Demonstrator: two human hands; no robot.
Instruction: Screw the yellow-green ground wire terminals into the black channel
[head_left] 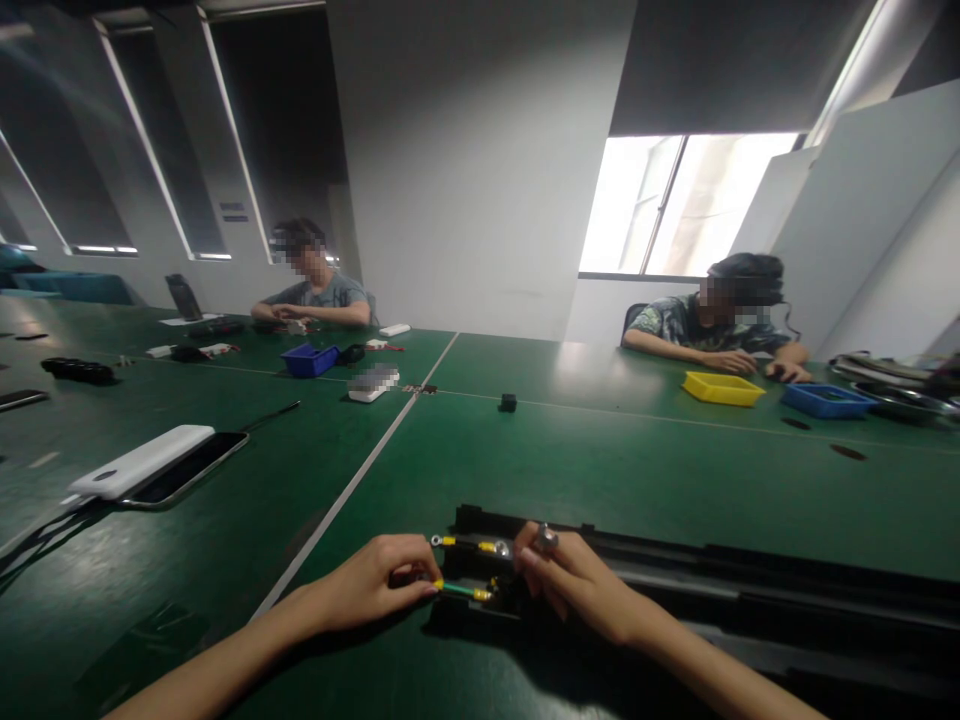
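My left hand (397, 578) pinches the near end of a short green wire (459, 590) with yellow sleeves at its ends. The wire's other end reaches into the end of a long black housing (660, 565) lying on the table. Behind it sits a black wire (466, 545) with yellow sleeves and ring lugs. My right hand (566, 580) is closed over the housing's end, just right of the lugs. A rounded silver metal piece (547, 539) shows at its fingers; its kind is unclear, and the fingertips are partly hidden.
A small black block (508, 402) stands on the green table (420, 470) beyond the housing. At left lie a white power bank (146, 462) and a phone (191, 475) with cables. Two people sit across, near a yellow bin (721, 390) and blue bins (826, 402).
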